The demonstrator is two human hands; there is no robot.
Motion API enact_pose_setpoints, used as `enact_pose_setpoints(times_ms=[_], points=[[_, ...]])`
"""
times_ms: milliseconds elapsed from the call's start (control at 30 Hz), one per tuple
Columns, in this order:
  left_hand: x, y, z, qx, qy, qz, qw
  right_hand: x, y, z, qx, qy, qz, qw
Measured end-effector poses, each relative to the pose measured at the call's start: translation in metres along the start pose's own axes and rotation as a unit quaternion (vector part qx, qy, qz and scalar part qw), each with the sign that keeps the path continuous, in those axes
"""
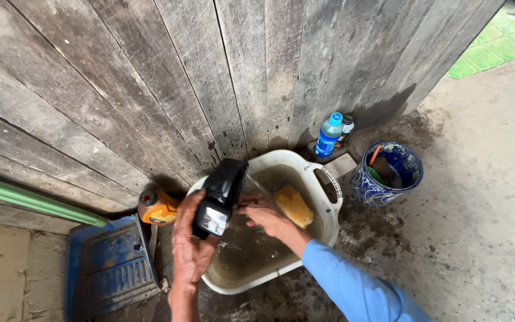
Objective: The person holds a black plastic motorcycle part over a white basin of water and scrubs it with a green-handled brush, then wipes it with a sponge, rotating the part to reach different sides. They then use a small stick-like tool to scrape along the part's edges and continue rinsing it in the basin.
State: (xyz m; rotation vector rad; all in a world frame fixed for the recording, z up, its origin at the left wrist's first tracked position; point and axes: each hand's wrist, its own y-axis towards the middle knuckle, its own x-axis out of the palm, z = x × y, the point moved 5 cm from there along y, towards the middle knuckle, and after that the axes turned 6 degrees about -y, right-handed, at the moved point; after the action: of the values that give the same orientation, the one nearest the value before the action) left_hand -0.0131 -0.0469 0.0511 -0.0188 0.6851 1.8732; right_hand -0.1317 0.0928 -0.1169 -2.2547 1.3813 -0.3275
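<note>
Head cam: left hand (191, 238) grips black bottle (219, 197), tilted over white basin (329, 209); right hand (261, 210) loosely cupped under stream, holding nothing; yellow sponge (294, 204) floats beside.

The left hand (191, 247) comes up from the bottom edge on a bare forearm, back of the hand toward the camera, fingers curled closed in a firm grip and the wrist held nearly straight. The right hand (261, 210) reaches in from the lower right on an arm in a light blue sleeve (353, 286) that ends just short of the wrist, palm turned down and fingers loosely bent and wet. The two hands sit near each other, not touching.
</note>
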Motion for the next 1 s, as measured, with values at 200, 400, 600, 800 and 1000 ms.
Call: enact_pose_setpoints(times_ms=[200, 400, 600, 800, 1000], points=[[-0.023, 0.01, 0.024, -0.011, -0.083, 0.032, 0.996, -0.017, -0.02, -0.053, -0.123, 0.035, -0.075, 0.989], [-0.025, 0.014, 0.036, -0.076, -0.124, 0.022, 0.989, -0.022, -0.032, -0.076, -0.192, 0.012, -0.085, 0.978], [-0.022, 0.013, 0.034, -0.112, -0.17, -0.004, 0.979, -0.022, -0.043, -0.083, -0.177, 0.064, -0.134, 0.973], [-0.024, 0.008, -0.014, -0.143, -0.03, 0.044, 0.988, -0.036, -0.036, -0.07, -0.342, 0.037, 0.0, 0.939], [0.019, -0.036, -0.105, -0.456, -0.584, 0.215, 0.636, -0.053, -0.047, -0.028, -0.48, -0.198, 0.237, 0.821]])
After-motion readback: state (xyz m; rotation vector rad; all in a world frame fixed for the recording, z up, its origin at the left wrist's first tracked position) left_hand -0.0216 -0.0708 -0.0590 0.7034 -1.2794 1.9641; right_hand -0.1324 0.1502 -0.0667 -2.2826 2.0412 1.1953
